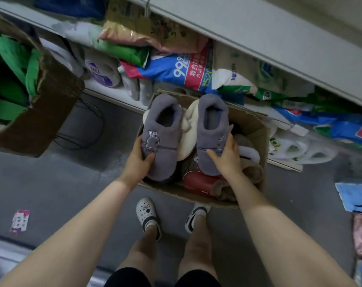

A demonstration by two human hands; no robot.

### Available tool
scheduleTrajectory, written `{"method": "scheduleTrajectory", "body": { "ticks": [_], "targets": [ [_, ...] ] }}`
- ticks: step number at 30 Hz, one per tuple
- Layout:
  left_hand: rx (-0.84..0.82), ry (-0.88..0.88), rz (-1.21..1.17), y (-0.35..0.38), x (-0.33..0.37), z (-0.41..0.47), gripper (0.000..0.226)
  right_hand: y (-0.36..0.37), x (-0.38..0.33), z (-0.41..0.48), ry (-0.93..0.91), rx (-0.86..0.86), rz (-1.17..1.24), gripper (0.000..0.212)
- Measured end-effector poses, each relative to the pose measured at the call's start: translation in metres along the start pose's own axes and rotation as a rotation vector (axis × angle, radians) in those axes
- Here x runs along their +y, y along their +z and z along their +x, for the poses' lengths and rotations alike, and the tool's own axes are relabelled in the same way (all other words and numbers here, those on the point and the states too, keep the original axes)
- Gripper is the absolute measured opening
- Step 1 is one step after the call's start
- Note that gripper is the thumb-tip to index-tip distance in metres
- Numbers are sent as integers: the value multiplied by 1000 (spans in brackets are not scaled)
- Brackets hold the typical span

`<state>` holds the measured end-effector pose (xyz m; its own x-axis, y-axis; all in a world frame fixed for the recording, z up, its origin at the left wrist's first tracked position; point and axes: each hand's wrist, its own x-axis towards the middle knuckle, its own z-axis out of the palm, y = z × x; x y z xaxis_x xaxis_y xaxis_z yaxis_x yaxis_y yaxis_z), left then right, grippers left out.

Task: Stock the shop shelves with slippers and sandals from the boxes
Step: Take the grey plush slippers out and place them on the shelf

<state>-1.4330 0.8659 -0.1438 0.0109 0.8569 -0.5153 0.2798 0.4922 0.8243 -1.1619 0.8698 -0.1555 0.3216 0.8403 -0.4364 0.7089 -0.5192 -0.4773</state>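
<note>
Above the open brown cardboard box (251,129) of slippers on the grey floor (72,183), we hold two grey plush slippers: our left hand (137,162) grips the left slipper (162,137), our right hand (227,156) grips the right slipper (211,131).

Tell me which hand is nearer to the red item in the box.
Right. The right hand, holding a grey slipper, is close beside the red item; the left hand holds the other slipper at the box's far side.
</note>
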Motion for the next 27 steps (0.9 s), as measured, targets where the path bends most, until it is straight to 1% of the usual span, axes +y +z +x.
{"method": "scheduleTrajectory", "body": {
  "ticks": [3,5,6,7,8,9,10,12,15,18,22,24,27],
  "targets": [
    [-43,7,-35,-4,-5,-4,67,6,17,1,103,-68,180,115],
    [-48,10,-61,-7,-7,-7,67,7,23,5,188,-83,224,117],
    [-53,9,-74,-8,-6,-7,68,7,26,6,224,-93,292,110],
    [-59,3,-87,-8,-4,-8,67,9,29,9,234,-116,398,95],
    [-65,-4,-90,-9,-5,-7,66,9,29,9,234,-144,497,76],
    [-67,-10,-87,-9,-4,-6,66,10,29,9,224,-162,576,62],
    [-66,-12,-85,-9,-2,-6,67,11,28,9,221,-166,645,57],
    [-48,0,-102,-10,7,-8,64,10,24,4,264,-158,751,57],
    [-7,12,-180,-10,26,-17,59,0,16,-11,202,-112,760,53],
    [-13,44,-191,-20,45,-29,59,-34,2,-40,133,-57,767,50],
    [-44,143,-182,-29,87,-44,65,-91,-13,-78,0,-6,781,47],
    [-55,200,-223,-27,120,-54,61,-120,-22,-95,-40,66,796,47],
    [-143,327,-189,-26,169,-71,59,-162,-35,-117,-121,158,854,48]
  ]
}}
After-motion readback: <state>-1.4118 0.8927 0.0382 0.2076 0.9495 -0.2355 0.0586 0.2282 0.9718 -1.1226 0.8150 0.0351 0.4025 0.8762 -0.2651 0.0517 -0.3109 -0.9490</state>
